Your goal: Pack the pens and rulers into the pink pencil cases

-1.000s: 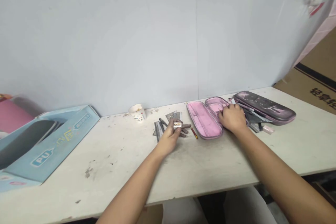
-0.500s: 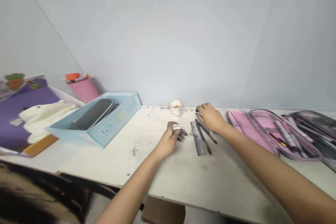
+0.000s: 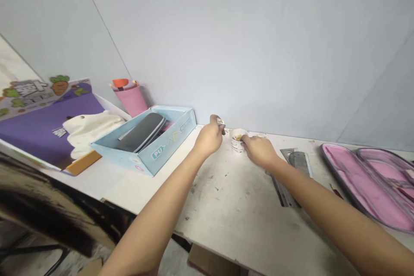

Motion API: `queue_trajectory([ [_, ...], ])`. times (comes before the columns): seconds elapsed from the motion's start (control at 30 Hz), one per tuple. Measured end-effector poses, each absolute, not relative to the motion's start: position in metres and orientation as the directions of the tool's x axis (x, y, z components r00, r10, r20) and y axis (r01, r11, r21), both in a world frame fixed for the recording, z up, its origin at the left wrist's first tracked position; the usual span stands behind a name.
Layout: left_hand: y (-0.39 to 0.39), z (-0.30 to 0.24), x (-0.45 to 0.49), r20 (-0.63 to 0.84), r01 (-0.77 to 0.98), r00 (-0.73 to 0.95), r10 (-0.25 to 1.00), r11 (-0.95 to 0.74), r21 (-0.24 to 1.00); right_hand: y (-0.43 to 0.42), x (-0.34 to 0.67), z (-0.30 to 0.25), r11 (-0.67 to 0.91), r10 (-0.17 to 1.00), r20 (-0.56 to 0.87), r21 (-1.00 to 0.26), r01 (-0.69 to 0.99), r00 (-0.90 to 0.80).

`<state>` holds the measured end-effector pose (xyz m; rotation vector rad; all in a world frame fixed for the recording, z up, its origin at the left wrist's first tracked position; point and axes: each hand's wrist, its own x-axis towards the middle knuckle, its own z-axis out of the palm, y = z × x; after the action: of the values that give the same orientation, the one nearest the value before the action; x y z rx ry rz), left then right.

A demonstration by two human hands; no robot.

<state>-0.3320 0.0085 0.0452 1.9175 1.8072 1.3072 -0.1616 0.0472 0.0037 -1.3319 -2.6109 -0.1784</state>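
My left hand (image 3: 210, 136) is closed around a small silvery sharpener (image 3: 221, 122), held just left of a small white paper cup (image 3: 238, 139) that stands near the wall. My right hand (image 3: 258, 150) is closed and touches the cup's right side; what its fingers hold is hidden. The cup has brownish shavings inside.
A light blue box (image 3: 155, 148) with a dark grey case lies left of my hands. Beyond it are a pink cup (image 3: 131, 97) and a purple box (image 3: 39, 127) with a white plush. Grey rulers (image 3: 293, 170) and an open pink pencil case (image 3: 365, 185) lie right.
Both hands moved back toward the wall to the paper cup. The left hand lifted the sharpener beside it, and the right hand left the rulers. The view swung left.
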Motion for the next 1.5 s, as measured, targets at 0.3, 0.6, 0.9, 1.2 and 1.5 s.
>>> queue_trajectory([
  [0.3, 0.027, 0.044, -0.307, 0.16, 0.996, 0.08, 0.984, -0.072, -0.058, 0.04, -0.163, 0.01, 0.603, 0.763, 0.228, 0.087, 0.793, -0.605],
  [0.6, 0.027, 0.043, -0.316, 0.25, 0.908, 0.112, 0.962, -0.201, 0.369, 0.048, -0.155, 0.009, 0.558, 0.794, 0.253, 0.058, 0.828, -0.553],
  [0.9, 0.031, 0.033, -0.278, 0.241, 0.584, 0.109, 0.964, -0.259, 0.77, 0.059, -0.109, 0.012, 0.632, 0.774, 0.413, -0.446, 0.634, -0.48],
  [1.2, 0.069, 0.027, -0.135, 0.273, 0.576, 0.342, 0.899, -0.43, 0.695, 0.068, 0.03, 0.016, 0.573, 0.789, 0.471, -0.333, 0.749, -0.394],
  [1.5, 0.114, -0.008, 0.029, 0.221, 0.8, 0.525, 0.822, -0.565, 0.201, 0.096, 0.181, 0.004, 0.244, 0.897, 0.356, 0.094, 0.965, -0.261],
])
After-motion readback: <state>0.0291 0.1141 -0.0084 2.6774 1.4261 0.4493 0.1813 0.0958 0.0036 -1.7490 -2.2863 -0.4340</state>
